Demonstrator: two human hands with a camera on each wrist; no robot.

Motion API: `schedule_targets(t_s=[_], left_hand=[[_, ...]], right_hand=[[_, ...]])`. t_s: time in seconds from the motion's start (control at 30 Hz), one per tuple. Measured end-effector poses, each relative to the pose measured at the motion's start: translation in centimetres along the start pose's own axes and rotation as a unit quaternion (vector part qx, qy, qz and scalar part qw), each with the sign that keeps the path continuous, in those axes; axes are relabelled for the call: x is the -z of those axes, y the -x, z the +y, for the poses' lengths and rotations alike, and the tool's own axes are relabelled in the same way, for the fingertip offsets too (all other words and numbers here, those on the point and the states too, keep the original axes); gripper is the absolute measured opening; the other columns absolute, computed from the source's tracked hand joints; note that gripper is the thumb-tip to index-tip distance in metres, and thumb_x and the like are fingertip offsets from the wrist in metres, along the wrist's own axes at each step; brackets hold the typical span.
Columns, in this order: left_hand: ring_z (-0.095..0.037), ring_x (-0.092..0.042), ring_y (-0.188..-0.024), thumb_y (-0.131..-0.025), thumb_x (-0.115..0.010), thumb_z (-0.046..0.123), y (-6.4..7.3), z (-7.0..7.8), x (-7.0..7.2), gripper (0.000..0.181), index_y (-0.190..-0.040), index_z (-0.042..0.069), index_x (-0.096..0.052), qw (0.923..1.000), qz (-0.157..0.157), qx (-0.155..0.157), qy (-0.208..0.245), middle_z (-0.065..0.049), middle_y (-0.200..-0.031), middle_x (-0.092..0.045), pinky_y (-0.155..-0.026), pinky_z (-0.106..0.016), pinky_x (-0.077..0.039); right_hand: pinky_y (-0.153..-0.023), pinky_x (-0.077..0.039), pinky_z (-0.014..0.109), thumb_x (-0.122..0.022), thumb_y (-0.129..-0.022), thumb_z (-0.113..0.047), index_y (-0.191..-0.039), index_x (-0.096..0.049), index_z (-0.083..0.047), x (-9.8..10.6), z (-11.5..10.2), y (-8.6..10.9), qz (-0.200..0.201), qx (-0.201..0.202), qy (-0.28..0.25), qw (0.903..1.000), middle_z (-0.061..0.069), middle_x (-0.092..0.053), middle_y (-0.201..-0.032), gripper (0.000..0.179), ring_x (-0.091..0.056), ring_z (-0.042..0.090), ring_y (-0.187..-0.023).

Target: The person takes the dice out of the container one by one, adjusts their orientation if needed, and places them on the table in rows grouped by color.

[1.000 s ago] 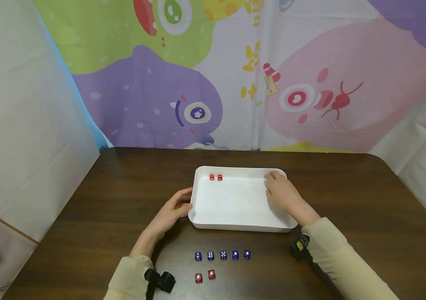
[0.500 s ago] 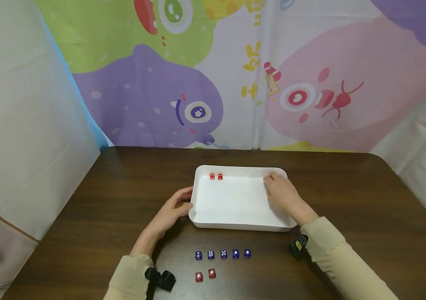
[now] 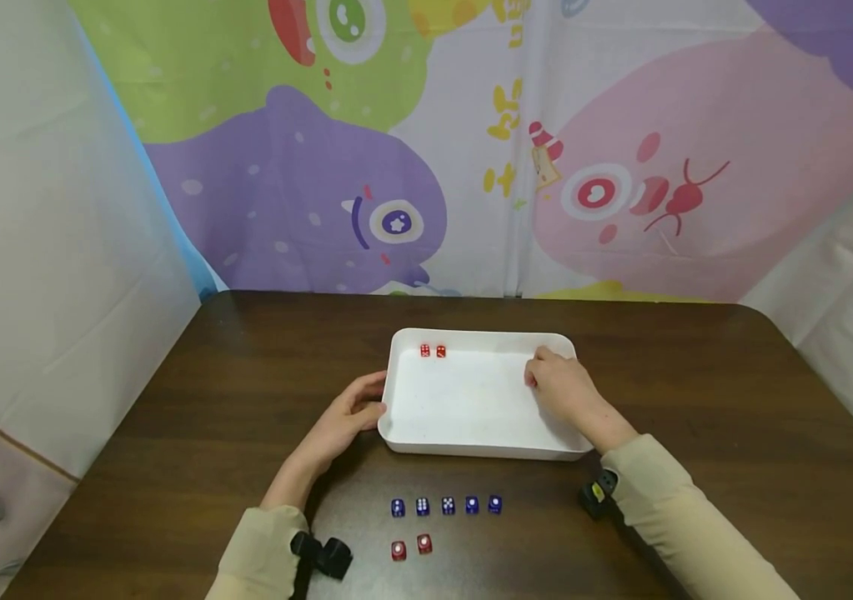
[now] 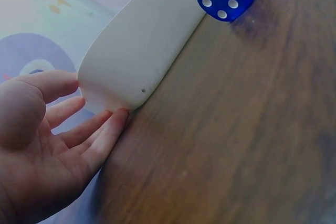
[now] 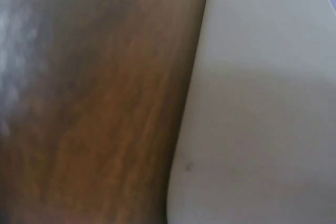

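Note:
My left hand (image 3: 341, 422) rests at the left side of a white tray (image 3: 464, 451). In the left wrist view its fairly straight fingers (image 4: 97, 139) touch the tray's outer wall. My right hand (image 3: 563, 385) is inside the tray at the right, knuckles up and fingers bent downward. Whatever may lie under those fingers is hidden, and the right wrist view shows only the tray wall (image 5: 252, 129) and tabletop. Two red dice, a left one (image 3: 424, 351) and a right one (image 3: 441, 352), sit in the tray's far left corner.
In front of the tray, several blue dice (image 3: 448, 505) form a row on the dark wooden table (image 3: 246, 358). Nearer still lie two red dice, one left (image 3: 398, 551) and one right (image 3: 424, 544). Behind the table hangs a cartoon-print curtain (image 3: 471, 250).
My right hand's fingers have drawn in and shifted slightly left and nearer within the tray. The left hand, tray and visible dice stay in place.

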State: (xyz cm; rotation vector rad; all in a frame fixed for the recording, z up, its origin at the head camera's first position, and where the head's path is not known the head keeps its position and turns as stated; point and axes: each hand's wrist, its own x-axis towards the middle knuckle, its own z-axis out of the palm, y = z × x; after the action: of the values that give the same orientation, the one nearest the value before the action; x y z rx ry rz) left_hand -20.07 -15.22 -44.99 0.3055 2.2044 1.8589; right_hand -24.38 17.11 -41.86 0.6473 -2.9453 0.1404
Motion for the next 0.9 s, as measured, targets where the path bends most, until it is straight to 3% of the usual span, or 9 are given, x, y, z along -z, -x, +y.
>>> schedule_targets(t_s=[0.5, 0.7, 0.9], left_hand=[[-0.033, -0.048, -0.112, -0.092, -0.051, 0.013, 0.0, 0.0, 0.0, 0.049, -0.138, 0.008, -0.033, 1.0, 0.0, -0.002, -0.004, -0.023, -0.131, -0.04, -0.089, -0.039, -0.046], [-0.033, -0.047, -0.112, -0.093, -0.051, 0.013, 0.0, -0.1, -0.1, 0.05, -0.139, 0.008, -0.033, 1.0, -0.002, 0.001, -0.006, -0.023, -0.132, -0.04, -0.089, -0.039, -0.046], [-0.033, -0.047, -0.113, -0.093, -0.051, 0.014, -0.1, -0.1, 0.0, 0.05, -0.139, 0.008, -0.033, 1.0, 0.002, 0.001, -0.008, -0.022, -0.132, -0.04, -0.09, -0.04, -0.046]], right_hand=[[-0.069, -0.046, 0.035, -0.062, -0.081, -0.001, -0.078, -0.063, -0.005, 0.8, -1.2, 0.7, -0.017, 0.002, -0.066, 0.9976, 0.005, -0.055, -0.075, 0.005, -0.051, 0.019, -0.068], [-0.069, -0.048, 0.036, -0.065, -0.081, -0.007, -0.086, -0.065, -0.006, 1.5, -2.7, 1.8, 0.011, 0.007, -0.087, 0.9961, 0.005, -0.059, -0.08, 0.005, -0.053, 0.017, -0.069], [-0.071, -0.049, 0.034, -0.065, -0.078, -0.002, -0.086, -0.064, -0.004, 2.2, -4.5, 2.8, 0.043, 0.017, -0.15, 0.9877, 0.004, -0.058, -0.081, 0.008, -0.055, 0.017, -0.073]])
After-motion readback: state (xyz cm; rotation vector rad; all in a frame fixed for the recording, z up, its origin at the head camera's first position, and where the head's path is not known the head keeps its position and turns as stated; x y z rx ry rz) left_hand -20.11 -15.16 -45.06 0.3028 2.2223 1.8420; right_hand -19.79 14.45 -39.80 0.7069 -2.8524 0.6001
